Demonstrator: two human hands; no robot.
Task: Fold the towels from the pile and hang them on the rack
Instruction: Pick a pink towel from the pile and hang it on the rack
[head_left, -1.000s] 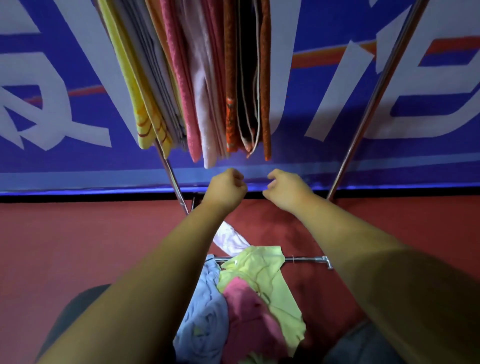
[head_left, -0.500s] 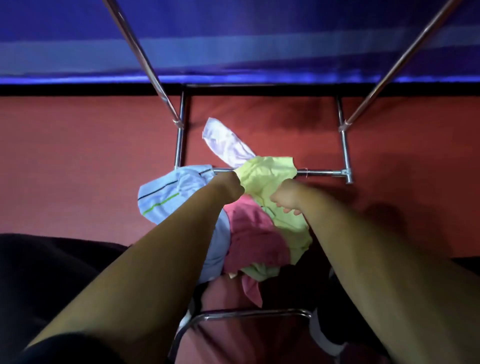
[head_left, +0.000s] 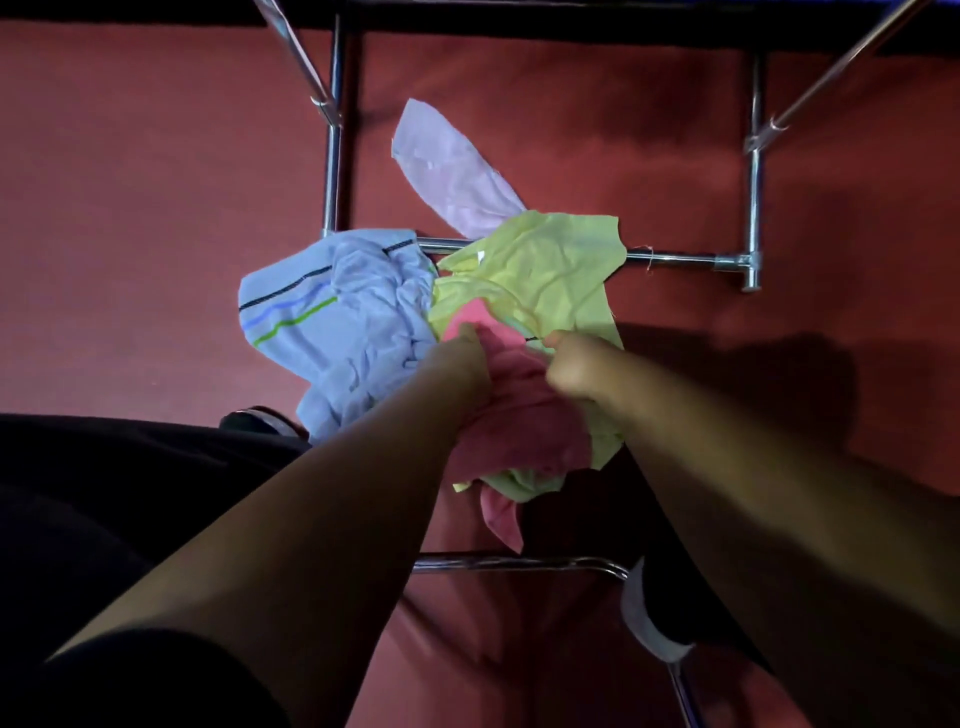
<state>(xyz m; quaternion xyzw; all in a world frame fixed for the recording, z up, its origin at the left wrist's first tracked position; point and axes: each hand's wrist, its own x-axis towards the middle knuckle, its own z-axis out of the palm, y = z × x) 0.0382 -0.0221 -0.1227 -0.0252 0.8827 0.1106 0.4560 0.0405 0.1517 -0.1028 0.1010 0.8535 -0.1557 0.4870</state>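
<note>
The pile lies on the red floor (head_left: 156, 208), against the rack's bottom bar (head_left: 675, 258). The left hand (head_left: 460, 364) and right hand (head_left: 579, 371) each clench a bunch of the pink towel (head_left: 524, 421), probably to pull it clear of the yellow towel (head_left: 550, 270).

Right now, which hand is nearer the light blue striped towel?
Left. Left hand sits beside the light blue striped towel; right hand is farther right, on the pink towel.

The pile (head_left: 545, 275) lay on the floor (head_left: 130, 208) across the rack's low bar (head_left: 675, 257); one towel (head_left: 452, 171) reached behind the bar.
</note>
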